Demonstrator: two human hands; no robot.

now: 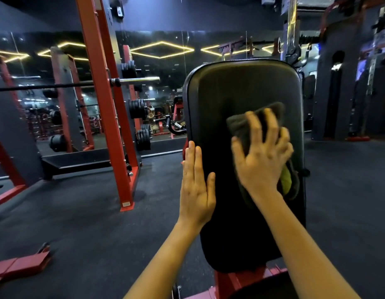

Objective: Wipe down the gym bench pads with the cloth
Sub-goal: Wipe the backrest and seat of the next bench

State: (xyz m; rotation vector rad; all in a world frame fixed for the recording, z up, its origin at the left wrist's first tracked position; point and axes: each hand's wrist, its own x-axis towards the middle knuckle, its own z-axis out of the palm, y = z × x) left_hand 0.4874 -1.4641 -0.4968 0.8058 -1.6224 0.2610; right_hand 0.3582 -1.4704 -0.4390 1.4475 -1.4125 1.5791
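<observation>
A black padded backrest [241, 87] of a gym bench rises tilted in front of me on a red frame [232, 281]. My right hand [262, 156] presses a dark cloth [241, 124] against the pad's upper right part, fingers spread over it. A yellow-green patch of the cloth [286, 180] shows below the palm. My left hand [196, 186] lies flat with straight fingers along the pad's left edge. Part of the seat pad [267, 290] shows at the bottom.
A red power rack [105, 104] with a barbell [135, 80] and stacked weight plates [137, 108] stands to the left before a mirror wall. Dark machines [342, 93] stand at the right. A red frame foot [21, 264] lies on the dark rubber floor at lower left.
</observation>
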